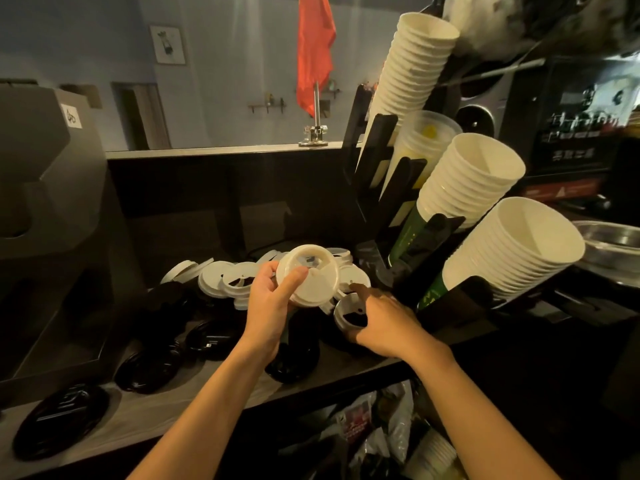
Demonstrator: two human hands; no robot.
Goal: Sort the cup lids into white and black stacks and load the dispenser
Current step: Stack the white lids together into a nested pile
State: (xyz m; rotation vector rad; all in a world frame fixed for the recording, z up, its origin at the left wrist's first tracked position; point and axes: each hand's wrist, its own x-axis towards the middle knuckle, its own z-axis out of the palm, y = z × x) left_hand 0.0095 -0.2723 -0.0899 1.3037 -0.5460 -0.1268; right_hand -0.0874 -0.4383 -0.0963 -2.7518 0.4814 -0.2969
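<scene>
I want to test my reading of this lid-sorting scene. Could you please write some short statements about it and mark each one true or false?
1. The left hand holds white lids above the counter. True.
2. The right hand grips a black lid. False: its fingers are on a single white lid.
3. Black lids lie on the counter to the left of both hands. True.
4. The paper cups stand upright on the left side. False: they lean in stacks in the dispenser on the right.
</scene>
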